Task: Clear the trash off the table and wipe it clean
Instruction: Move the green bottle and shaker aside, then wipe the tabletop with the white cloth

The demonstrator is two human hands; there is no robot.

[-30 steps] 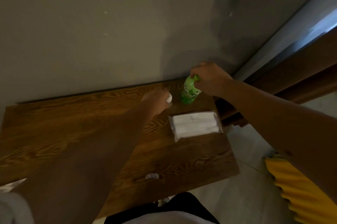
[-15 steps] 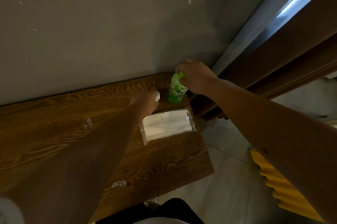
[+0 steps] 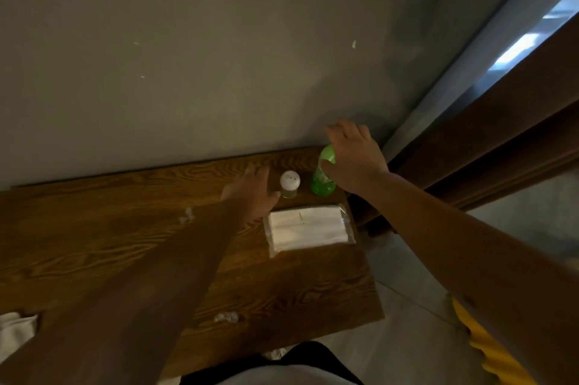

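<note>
A dark wooden table (image 3: 94, 246) stands against a grey wall. At its far right corner a green bottle (image 3: 322, 179) stands upright, and my right hand (image 3: 354, 162) rests over its top, fingers spreading. Just left of it stands a small clear jar with a white cap (image 3: 289, 184). My left hand (image 3: 250, 193) hovers beside the jar with fingers apart, not touching it. A clear pack of white tissues (image 3: 308, 228) lies in front of both. Two crumpled white scraps lie on the table, one mid-table (image 3: 187, 216), one near the front edge (image 3: 226, 317).
A white cloth (image 3: 14, 331) shows at the table's front left edge. Brown wooden furniture (image 3: 485, 146) and a bright window strip (image 3: 520, 46) stand to the right. A yellow ribbed object (image 3: 488, 350) sits on the grey floor (image 3: 407, 275) at lower right.
My left hand has let go of the white-capped jar and drawn back, leaving it standing. My right hand has loosened on the green bottle. The view shifted slightly.
</note>
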